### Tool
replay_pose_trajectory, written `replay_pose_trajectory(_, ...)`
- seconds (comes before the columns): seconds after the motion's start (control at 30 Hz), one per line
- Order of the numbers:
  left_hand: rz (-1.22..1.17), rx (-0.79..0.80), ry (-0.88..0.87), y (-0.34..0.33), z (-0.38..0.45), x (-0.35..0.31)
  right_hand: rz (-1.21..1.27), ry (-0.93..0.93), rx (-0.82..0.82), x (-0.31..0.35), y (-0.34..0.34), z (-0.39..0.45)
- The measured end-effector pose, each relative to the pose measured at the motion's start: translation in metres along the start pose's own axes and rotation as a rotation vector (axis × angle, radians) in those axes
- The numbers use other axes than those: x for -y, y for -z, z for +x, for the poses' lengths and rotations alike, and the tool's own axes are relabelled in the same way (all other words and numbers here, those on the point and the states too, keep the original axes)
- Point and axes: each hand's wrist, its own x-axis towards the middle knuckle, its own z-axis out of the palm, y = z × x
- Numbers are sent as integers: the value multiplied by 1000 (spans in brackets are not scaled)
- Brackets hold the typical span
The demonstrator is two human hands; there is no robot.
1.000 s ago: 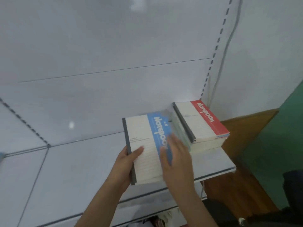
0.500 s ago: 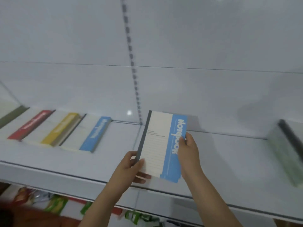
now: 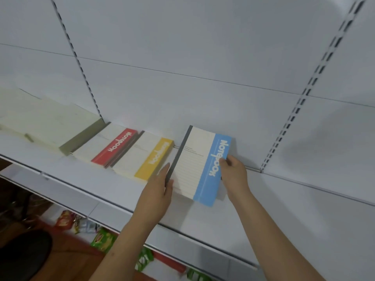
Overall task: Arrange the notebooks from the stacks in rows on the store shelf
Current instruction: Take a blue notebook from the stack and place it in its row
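You have the blue-banded notebook (image 3: 203, 165) between both hands, its far end close to the back panel (image 3: 182, 57) of the store shelf (image 3: 85, 189), and the reason for the two-sided hold reads plainly: one hand on each long edge lets you steer its angle as it goes down. Your left hand (image 3: 157, 191) lies along the grey spine side, fingers fairly straight against the edge with the thumb over the cover, so that grip is more a guiding press than a clench. Your right hand (image 3: 233, 171) has its grip closed on the blue edge, fingers curled round it near the printed word. Whether the notebook's underside already rests flat on the shelf I cannot tell; its near end seems slightly lifted. It sits just beside the yellow-banded stack (image 3: 146, 157), which in turn touches the red-banded stack (image 3: 109, 147), with a grey-edged stack (image 3: 60, 126) further left. All lie face up, spines to the left and coloured bands to the right, so you are likely matching that slant and spacing to carry the row rightward. Judged from this, the placing step is nearly done; what remains is squaring the spine parallel to the yellow neighbour without nudging it.
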Motion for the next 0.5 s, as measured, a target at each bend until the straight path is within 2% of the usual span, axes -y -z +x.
replay_pose_trajectory(0.07, 73, 115, -10, 3, 16, 18, -87, -57, 20, 3, -16, 12)
replay_pose_trajectory(0.17, 86, 407, -3, 4, 28, 35, -176, -176, 103, -3, -32, 16)
replay_pose_trajectory(0.2, 113, 460, -13, 3, 31, 38, -165, -206, 121, -6, -36, 16)
replay_pose_trajectory(0.4, 244, 466, -106, -12, 51, 40, -69, -262, 80, -9, -44, 22)
replay_pose_trajectory(0.5, 245, 463, -92, -16, 57, 43, 27, -344, 68, -9, -41, 28)
